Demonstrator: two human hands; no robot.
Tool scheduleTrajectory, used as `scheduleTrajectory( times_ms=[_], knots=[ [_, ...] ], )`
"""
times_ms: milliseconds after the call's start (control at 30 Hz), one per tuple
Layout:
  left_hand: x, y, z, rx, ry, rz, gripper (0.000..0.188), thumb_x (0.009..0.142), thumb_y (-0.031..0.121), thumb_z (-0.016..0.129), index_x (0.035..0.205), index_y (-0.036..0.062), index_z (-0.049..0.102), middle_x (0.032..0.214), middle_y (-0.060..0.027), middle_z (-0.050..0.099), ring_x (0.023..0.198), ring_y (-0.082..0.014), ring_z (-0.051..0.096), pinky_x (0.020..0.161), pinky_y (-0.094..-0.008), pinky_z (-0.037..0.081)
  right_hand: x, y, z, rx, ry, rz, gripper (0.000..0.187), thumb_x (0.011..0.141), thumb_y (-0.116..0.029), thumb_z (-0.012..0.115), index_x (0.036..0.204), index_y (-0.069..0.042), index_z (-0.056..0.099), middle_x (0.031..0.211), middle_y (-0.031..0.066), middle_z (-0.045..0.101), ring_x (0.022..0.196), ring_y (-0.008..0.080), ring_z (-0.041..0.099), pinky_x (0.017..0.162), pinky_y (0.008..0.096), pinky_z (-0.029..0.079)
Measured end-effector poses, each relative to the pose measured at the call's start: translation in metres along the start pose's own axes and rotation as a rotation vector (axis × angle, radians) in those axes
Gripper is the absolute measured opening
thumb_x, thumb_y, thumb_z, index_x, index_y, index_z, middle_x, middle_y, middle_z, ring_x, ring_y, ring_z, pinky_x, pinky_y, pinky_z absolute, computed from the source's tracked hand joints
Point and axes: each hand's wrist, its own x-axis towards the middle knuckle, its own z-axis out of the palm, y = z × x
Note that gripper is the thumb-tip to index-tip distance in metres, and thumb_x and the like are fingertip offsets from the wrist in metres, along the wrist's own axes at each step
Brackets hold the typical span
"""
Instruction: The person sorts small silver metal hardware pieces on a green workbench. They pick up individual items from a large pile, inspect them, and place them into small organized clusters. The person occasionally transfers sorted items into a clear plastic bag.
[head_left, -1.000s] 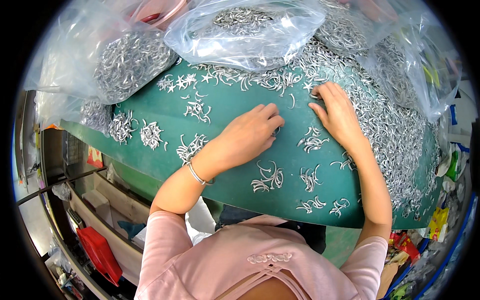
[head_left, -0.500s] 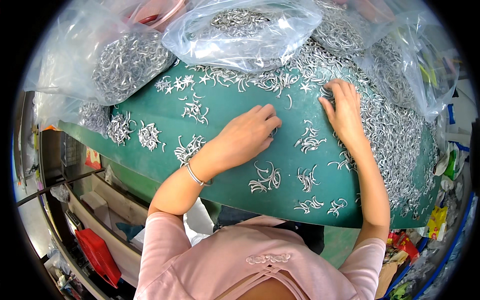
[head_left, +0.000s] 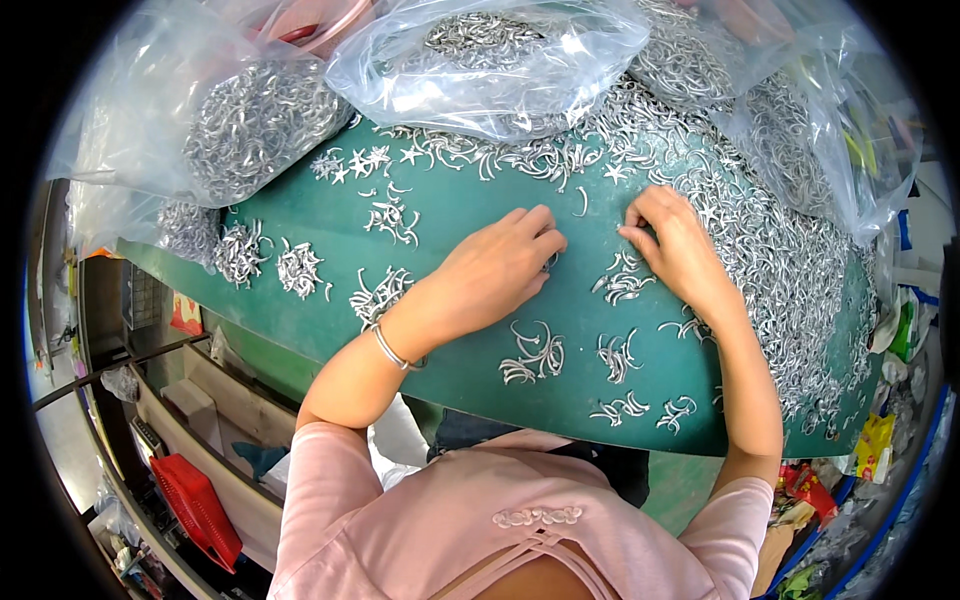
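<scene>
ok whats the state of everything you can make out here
left hand: curled, silvery metal showing beneath
right hand: curled, grip unclear
bracelet: worn on left wrist
left bag: holding silvery pieces
middle bag: holding silvery pieces
right heap: loose, spread out
small piles: loose, separate
green table: partly covered

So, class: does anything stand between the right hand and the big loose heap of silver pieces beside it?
Nothing visible does: the right hand is right beside the left edge of the heap of silver pieces. The clear plastic bag lies on the heap's far side, not between them.
</scene>
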Motion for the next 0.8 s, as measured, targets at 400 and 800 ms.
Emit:
scheduleTrajectory(
  times_ms=[400,800],
  knots=[
    [0.0,-0.005,-0.01,-0.128,0.029,-0.077,0.04,0.078,0.005,0.075,0.115,0.0047,0.059,0.114,-0.0113,0.052,0.101,-0.0341,0.058,0.084,-0.0414,0.048,0.009,-0.043,0.029,0.079,-0.031,-0.121,0.01,0.082,-0.005,0.068,0.088,-0.001,0.062,0.088,0.015,0.062,0.09,0.0352,0.061,0.082,0.0449,0.048],
    [0.005,-0.002,0.012,0.085,0.018,0.142,0.043,0.077,0.007,0.075,0.118,0.0064,0.062,0.124,-0.0105,0.051,0.111,-0.0294,0.05,0.095,-0.0398,0.046,0.02,-0.017,0.02,0.031,0.107,-0.162,0.029,0.08,-0.003,0.07,0.109,-0.003,0.064,0.109,0.0117,0.058,0.105,0.0319,0.056,0.093,0.0418,0.046]
  ],
)
